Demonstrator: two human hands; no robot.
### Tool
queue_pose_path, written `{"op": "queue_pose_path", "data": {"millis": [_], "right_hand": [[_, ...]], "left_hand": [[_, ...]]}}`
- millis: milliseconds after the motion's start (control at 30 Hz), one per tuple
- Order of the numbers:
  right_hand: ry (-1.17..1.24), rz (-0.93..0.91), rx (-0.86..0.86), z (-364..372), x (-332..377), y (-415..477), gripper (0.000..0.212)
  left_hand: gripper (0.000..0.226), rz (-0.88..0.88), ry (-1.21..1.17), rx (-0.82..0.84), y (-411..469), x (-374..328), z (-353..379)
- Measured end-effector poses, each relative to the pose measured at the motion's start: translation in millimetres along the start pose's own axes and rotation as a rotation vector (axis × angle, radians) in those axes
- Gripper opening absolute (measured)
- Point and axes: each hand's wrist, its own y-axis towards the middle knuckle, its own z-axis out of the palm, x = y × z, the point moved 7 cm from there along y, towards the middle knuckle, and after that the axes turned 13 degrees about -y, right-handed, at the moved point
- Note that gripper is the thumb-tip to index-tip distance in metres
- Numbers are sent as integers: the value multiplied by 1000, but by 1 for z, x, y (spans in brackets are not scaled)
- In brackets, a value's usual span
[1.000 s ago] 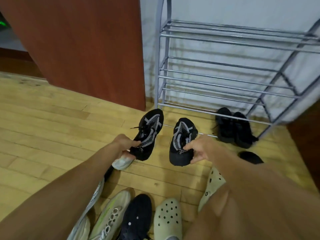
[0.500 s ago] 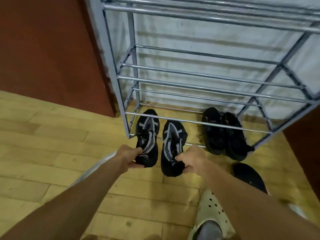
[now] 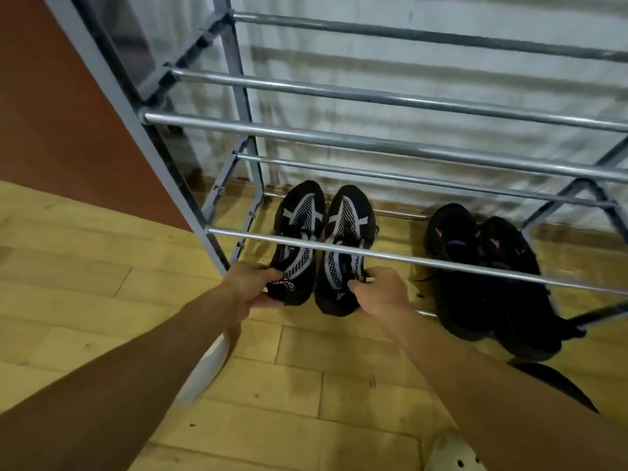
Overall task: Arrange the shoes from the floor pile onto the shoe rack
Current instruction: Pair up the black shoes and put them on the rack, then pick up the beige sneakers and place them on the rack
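Two black sneakers with white mesh stripes lie side by side, toes pointing to the wall, on the bottom tier at the left end of the grey metal shoe rack. My left hand grips the heel of the left sneaker. My right hand grips the heel of the right sneaker. A rack bar crosses over both shoes. To their right, a pair of plain black shoes sits on the same tier.
A reddish-brown wooden panel stands left of the rack on the wooden floor. A white shoe peeks out under my left forearm, a dark shoe lies by my right arm, and a cream clog shows at the bottom edge.
Both hands have pushed the two striped sneakers forward from the open floor into the rack's bottom tier, and the view has moved closer to the rack.
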Motion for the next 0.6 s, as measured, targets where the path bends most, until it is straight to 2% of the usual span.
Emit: {"op": "queue_pose_path", "data": {"millis": [167,267,400,500,600], "right_hand": [[16,-16,2,3,-1,20,30],[-1,-41,-28,2,-2,12,34],[-150,-40,26,-5,1,-10,35],[-343,-70,85,-14,12,-40,31],[-483,-143,190,-14,33,-83,31]], "left_hand": [[34,-30,77,18,16,-3,2],[37,17,151,-69,13,0,2],[49,116,174,-153,-8,-1,-2],[55,138,242,-89,-40,-3,-7],[43,167,324,4,-84,-6,-18]]}}
